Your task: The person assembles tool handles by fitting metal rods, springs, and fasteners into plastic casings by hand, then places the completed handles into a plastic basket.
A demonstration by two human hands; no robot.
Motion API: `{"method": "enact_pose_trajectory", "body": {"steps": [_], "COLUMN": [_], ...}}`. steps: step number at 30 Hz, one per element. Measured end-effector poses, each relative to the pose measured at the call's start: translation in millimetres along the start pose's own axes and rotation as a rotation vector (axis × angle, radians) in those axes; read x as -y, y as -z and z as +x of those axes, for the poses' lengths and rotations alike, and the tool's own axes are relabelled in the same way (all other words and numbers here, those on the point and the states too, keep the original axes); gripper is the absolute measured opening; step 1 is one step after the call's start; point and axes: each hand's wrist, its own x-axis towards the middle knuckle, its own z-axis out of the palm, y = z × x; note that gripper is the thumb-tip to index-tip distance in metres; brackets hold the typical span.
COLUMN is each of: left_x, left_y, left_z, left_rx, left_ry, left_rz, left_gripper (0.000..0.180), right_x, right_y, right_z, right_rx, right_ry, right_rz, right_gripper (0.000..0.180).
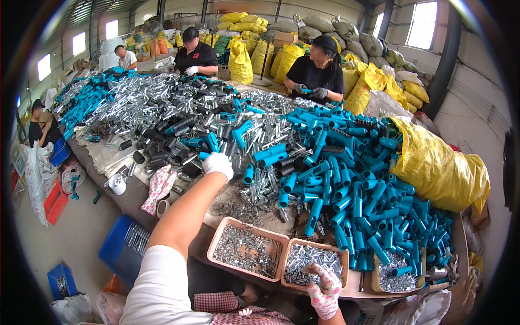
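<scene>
While a teal part lay just beyond the fingers of the left hand, hold indiscernible, the loosely curled right hand, contents unclear, overhung metal pieces, the apparent picking step next calling for a firm grasp.

The left hand, in a white glove, extends over the tabletop, close to a teal part among black and metal pieces. The right hand, in a pink-patterned glove, is positioned at the near edge of a bolt tray. A tray of small metal fittings adjoins it on the left. Teal tubular parts lie heaped at right, beside a yellow sack.
</scene>
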Motion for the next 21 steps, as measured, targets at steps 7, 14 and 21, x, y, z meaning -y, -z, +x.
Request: {"method": "enact_pose_trajectory", "body": {"steps": [7,14,21], "left_x": [-43,-106,-83], "left_y": [27,12,-16], "left_z": [-7,-25,-8], "left_rx": [0.066,0.204,0.257], "left_ry": [-0.324,-0.303,-0.223], "left_rz": [-0.379,-0.011,-0.11], "left_gripper": [0.04,0.028,0.03], "right_x": [-18,-17,-26], "right_y": [-3,-4,-10], "right_z": [-1,1,-9], "right_rx": [-0.049,-0.04,-0.031], "right_ry": [-0.125,-0.112,-0.2], "right_rz": [0.246,0.101,0.285], "right_gripper": [0.036,0.033,0.034]}}
